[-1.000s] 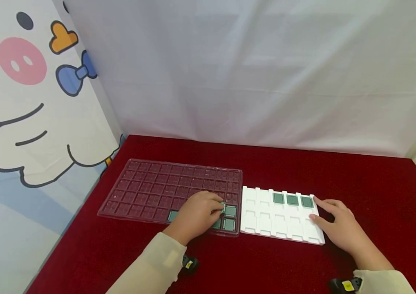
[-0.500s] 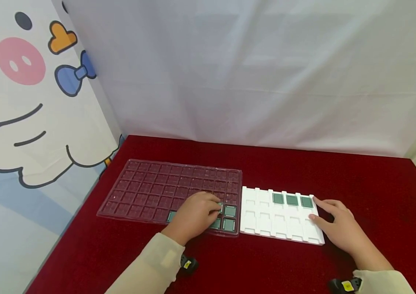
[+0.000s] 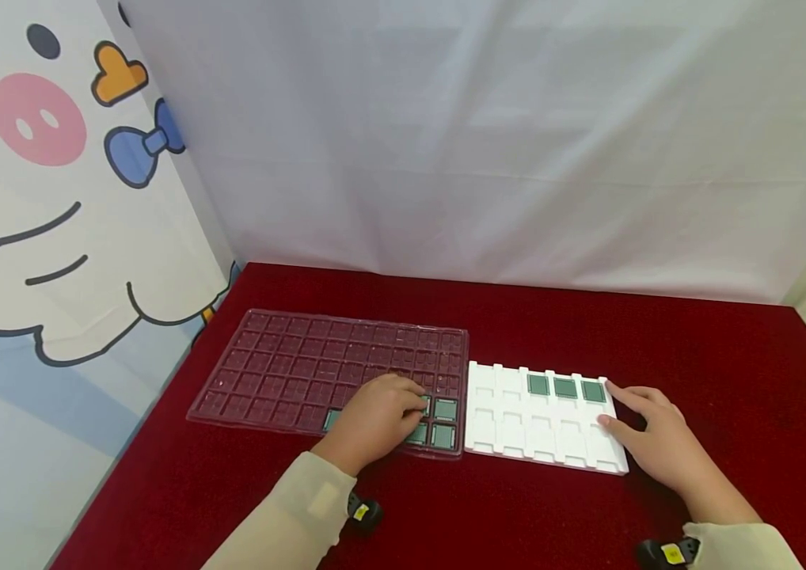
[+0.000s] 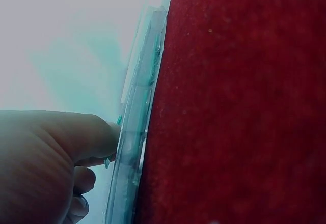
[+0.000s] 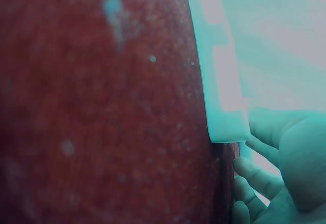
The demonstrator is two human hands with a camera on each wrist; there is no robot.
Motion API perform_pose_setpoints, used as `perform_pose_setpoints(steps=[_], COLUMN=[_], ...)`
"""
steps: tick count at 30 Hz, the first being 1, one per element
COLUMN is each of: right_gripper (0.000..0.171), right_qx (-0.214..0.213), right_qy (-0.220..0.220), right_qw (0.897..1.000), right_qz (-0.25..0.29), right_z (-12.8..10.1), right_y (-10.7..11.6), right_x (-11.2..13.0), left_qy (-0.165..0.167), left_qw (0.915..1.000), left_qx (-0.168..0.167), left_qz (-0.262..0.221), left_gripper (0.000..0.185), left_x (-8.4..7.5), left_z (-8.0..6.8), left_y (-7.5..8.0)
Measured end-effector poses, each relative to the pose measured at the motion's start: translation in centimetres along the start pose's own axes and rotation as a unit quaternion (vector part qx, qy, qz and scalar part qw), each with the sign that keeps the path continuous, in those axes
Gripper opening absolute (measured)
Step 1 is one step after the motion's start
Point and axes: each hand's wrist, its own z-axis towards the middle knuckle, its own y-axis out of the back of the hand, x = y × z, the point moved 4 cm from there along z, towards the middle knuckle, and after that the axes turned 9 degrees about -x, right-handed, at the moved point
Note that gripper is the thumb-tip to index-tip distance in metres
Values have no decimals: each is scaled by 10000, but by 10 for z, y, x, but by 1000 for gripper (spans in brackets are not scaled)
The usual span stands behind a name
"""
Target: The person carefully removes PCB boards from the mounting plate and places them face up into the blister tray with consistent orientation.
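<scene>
A clear plastic pocket tray [image 3: 289, 364] lies on the red cloth beside a white foam tray [image 3: 510, 427]. Three green chips [image 3: 565, 388] sit in the white tray's far row. More green chips [image 3: 444, 434] fill pockets at the clear tray's near right corner. My left hand [image 3: 420, 405] is curled over those pockets, and its fingertips pinch a green chip there. In the left wrist view the thumb [image 4: 97, 132] presses at the clear tray's edge [image 4: 137, 132]. My right hand [image 3: 613, 405] rests with relaxed fingers against the white tray's right edge [image 5: 224, 91].
Red cloth [image 3: 588, 324] covers the table, with bare cloth behind and to the right of both trays. A white curtain closes off the back and a cartoon panel [image 3: 54, 198] the left. One lone green chip [image 3: 333, 417] lies further left in the clear tray.
My left hand's fingertips have drawn slightly left over the chip pockets, which bares more of the neighbouring chip. The right hand and both trays have not moved.
</scene>
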Motion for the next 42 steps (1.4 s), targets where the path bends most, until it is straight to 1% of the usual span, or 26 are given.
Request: perform_pose_setpoints(steps=[7,17,25,42], right_gripper=[69,69,69,70], right_qx=[33,26,16,26], right_qy=[-46,-15,-37,-72], right_qw=[10000,10000,10000,10000], right_qz=[-29,-9,-12,-33], right_z=[0,1,1,1], right_y=[0,0,-1,-1], right_x=[0,-1,-1,-1], left_qy=[-70,89,148,109], left_qw=[10000,9997,9996,9996], left_qx=[13,155,200,79], left_qz=[-59,-137,-146,-247], left_gripper=[15,17,18,17], left_x=[2,2,2,3], left_z=[0,0,0,-1], left_y=[-1,-1,0,-1])
